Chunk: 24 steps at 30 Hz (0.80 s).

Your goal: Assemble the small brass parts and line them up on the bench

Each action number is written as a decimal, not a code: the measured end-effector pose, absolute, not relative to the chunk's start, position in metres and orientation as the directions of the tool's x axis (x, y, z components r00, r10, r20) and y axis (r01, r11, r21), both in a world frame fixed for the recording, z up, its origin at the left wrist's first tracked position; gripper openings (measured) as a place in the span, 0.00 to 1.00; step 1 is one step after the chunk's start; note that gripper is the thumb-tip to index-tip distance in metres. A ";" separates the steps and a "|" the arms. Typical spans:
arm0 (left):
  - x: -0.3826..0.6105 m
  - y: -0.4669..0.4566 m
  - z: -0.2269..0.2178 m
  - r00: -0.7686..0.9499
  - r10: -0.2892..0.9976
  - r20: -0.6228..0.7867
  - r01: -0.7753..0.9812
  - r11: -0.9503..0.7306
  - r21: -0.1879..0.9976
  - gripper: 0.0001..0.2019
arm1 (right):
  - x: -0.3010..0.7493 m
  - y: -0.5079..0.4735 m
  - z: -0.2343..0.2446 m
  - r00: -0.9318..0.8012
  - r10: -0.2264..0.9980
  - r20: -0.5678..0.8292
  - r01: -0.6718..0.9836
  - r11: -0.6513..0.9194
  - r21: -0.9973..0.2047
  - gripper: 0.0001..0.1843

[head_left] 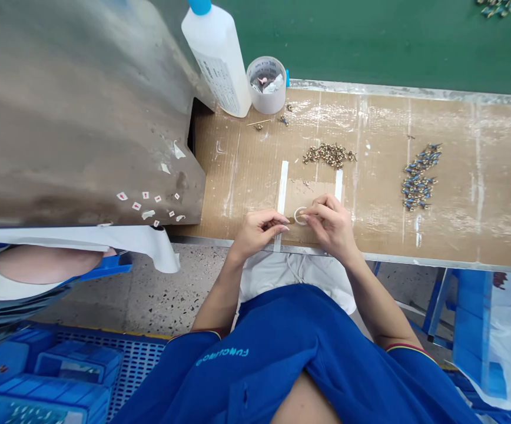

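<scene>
My right hand (331, 227) pinches a small white ring (300, 216) between thumb and fingertips, just above the brown cardboard bench cover (458, 194). My left hand (259, 233) is curled beside it, with its fingertips close to the ring. Whether those fingers hold anything thin is too small to tell. Both hands hover over a cardboard patch (315, 197) lying between white tape strips (282, 188). Farther up the bench lie a heap of small brass parts (328, 155) and a loose row of blue-and-brass parts (420, 176).
A white plastic bottle with a blue cap (217, 59) and a small white cup (265, 85) stand at the bench's back left, next to a large dull metal machine housing (79, 112). A seated person's arm (43, 265) shows at left. Blue crates (47, 377) sit on the floor.
</scene>
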<state>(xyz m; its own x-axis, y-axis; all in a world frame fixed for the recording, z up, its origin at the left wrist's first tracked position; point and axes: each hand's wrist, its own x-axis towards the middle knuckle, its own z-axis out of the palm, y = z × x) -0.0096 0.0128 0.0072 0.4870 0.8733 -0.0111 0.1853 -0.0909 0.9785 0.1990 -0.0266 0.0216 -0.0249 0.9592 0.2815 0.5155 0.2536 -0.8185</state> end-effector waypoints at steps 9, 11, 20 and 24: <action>-0.010 0.014 0.011 0.578 0.816 -0.005 0.215 -0.146 0.966 0.11 | 0.203 -0.044 0.030 0.242 0.962 0.128 0.186 0.084 -0.979 0.12; -0.010 0.014 0.011 0.585 0.811 0.009 0.214 -0.165 0.963 0.10 | 0.197 -0.048 0.031 0.222 0.966 0.135 0.172 0.098 -0.980 0.10; -0.010 0.013 0.010 0.590 0.804 0.071 0.209 -0.237 0.949 0.12 | 0.184 -0.047 0.029 0.121 0.959 0.255 0.289 0.212 -0.934 0.07; -0.009 0.013 0.009 0.599 0.797 0.078 0.215 -0.253 0.943 0.12 | 0.183 -0.047 0.028 0.104 0.957 0.271 0.318 0.226 -0.921 0.07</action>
